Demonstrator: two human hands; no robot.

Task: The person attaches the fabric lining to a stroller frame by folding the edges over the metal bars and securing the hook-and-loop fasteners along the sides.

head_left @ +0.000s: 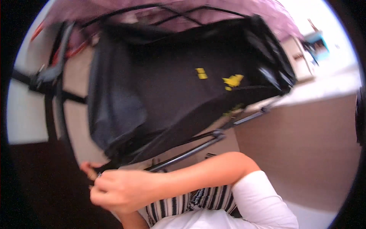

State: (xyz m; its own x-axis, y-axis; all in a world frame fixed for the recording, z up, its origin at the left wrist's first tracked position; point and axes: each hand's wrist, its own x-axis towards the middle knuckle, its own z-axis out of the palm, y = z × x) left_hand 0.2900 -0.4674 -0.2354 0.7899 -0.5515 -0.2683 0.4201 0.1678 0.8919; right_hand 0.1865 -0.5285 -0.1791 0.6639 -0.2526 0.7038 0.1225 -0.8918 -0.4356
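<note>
A black fabric wagon liner (164,72) hangs wide in a folding frame of dark metal tubes (187,152). Yellow marks or pieces (233,80) show on its dark inside. At the liner's near left corner, both my hands come together. My right hand (120,189) reaches across from the right, its fingers curled closed, and what lies inside them is hidden. Behind it, only a few bent fingers of my left hand (88,170) show, closed at the black corner fabric; the rest is covered by my right hand. The picture is somewhat blurred.
A grey-black upright bar with a joint (49,74) stands at the left. Pink-purple bedding (228,5) lies behind the wagon. At the far right are a white cabinet (299,59) and a blue item (318,44). A brown panel (297,141) fills the right side.
</note>
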